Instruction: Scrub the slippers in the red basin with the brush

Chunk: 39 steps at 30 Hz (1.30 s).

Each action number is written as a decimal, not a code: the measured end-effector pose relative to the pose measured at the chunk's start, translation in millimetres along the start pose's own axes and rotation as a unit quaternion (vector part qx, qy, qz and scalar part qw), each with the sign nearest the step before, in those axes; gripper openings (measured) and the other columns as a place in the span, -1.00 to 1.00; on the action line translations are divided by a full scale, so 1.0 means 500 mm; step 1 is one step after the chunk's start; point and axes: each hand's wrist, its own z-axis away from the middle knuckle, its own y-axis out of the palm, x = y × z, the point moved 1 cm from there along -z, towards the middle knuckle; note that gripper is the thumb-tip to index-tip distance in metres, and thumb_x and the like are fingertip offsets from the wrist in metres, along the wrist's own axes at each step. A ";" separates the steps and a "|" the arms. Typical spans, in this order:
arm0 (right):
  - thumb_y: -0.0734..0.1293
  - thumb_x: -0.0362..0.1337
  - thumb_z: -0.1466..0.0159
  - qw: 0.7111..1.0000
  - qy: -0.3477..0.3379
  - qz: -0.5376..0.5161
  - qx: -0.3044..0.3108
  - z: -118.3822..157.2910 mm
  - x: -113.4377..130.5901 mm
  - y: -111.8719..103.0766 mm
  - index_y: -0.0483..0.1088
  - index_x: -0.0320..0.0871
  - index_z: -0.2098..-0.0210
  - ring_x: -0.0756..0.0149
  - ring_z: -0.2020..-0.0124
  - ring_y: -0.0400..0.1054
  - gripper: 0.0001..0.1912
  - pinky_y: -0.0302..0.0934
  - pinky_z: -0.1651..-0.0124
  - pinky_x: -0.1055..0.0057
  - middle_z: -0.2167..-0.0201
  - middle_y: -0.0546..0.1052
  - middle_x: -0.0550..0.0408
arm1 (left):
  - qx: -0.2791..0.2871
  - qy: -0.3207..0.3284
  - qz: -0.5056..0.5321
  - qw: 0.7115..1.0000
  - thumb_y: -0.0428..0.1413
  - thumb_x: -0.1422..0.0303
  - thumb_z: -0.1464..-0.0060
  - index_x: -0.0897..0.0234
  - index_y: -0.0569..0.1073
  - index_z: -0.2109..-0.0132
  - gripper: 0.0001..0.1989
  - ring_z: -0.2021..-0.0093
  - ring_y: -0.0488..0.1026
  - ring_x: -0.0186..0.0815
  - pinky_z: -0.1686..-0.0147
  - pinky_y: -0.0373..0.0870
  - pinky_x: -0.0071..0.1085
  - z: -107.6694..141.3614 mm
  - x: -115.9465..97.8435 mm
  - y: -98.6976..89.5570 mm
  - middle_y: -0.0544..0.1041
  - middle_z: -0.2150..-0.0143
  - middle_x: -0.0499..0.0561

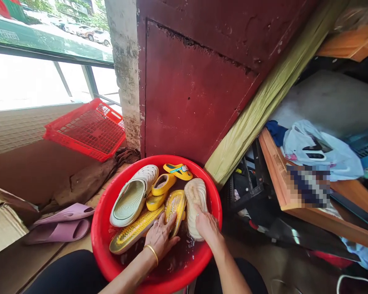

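Observation:
A red basin [98,239] of water in front of me holds several clogs and slippers. My left hand [160,240], with a gold bangle at the wrist, has its fingers spread. They touch a yellow sole-up clog [176,204] and the edge of a longer yellow sole [136,228]. My right hand [207,226] grips a cream clog [195,196] turned sole up at the basin's right side; its fingers are partly hidden. Left of them lies a pale green and white clog [129,202]. Small yellow clogs [164,184] and a yellow slipper [178,171] float behind.
Mauve slippers [61,228] lie left of the basin, beside cardboard [9,228]. A red plastic crate [88,130] leans behind them. A dark red panel [193,94] stands close behind the basin. On the right, a wooden frame [282,179] carries a white plastic bag [322,149].

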 end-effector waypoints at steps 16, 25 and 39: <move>0.23 -0.38 -0.27 0.964 -0.183 -0.177 0.070 0.106 0.054 0.012 0.23 0.11 -0.37 0.18 -0.16 0.44 -0.31 0.24 -0.21 0.35 -0.22 0.49 0.12 | -0.163 0.194 0.014 0.967 0.10 0.51 -0.09 0.12 -0.46 -0.49 0.07 -0.52 -0.30 0.19 -0.38 0.03 0.17 -0.011 0.024 -0.047 -0.45 -0.55 0.31; 0.22 -0.34 -0.33 0.995 -0.075 -0.058 0.014 0.006 0.015 0.008 0.21 0.22 -0.37 0.15 -0.03 0.53 -0.35 0.29 -0.09 0.31 -0.04 0.62 0.09 | -0.168 0.202 -0.028 0.964 0.04 0.56 -0.12 0.13 -0.40 -0.50 0.00 -0.52 -0.21 0.13 -0.35 0.11 0.17 -0.017 0.029 -0.026 -0.26 -0.55 0.32; 0.19 -0.41 -0.24 0.982 -0.180 0.030 -0.038 0.087 0.062 0.091 0.28 -0.03 -0.35 0.04 0.17 0.55 -0.32 0.32 0.08 0.26 0.22 0.66 -0.06 | -0.123 0.139 -0.017 0.982 0.09 0.50 0.00 0.21 -0.46 -0.50 0.11 -0.46 0.04 0.16 -0.33 0.14 0.18 -0.043 0.112 0.020 0.06 -0.48 0.40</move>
